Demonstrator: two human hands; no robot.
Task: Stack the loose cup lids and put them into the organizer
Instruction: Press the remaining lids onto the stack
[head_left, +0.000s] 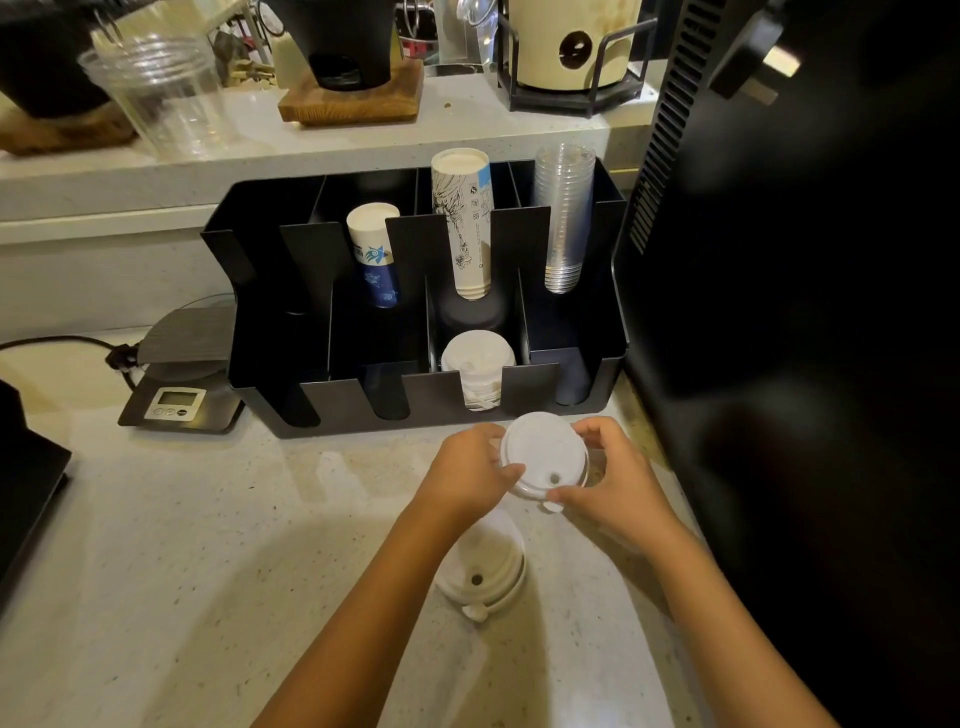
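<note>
head view looks down on a pale speckled stone counter (182, 519) with a black, slotted plastic organizer (608, 358) at its back edge. between the two hands sits a white, round, smooth plastic cup lid (543, 457), seemingly atop a short stack, just in front of the organizer. its flat top faces up and slightly toward the camera, sip hole and small tab at the near edge. the left hand (467, 475) pinches the lid's left rim with curled fingers; the right hand (615, 480) closes on the right rim, thumb by the tab, so both grips are narrow and holding the lid. a second white lid (485, 569) lies flat on the counter nearer the person, partly under the left forearm, hole and tab also toward the near side. more white lids (478, 364) stand stacked in the organizer's front middle-right slot. behind them rise paper cups (462, 223) and a ribbed column of clear plastic cups (563, 218).
</note>
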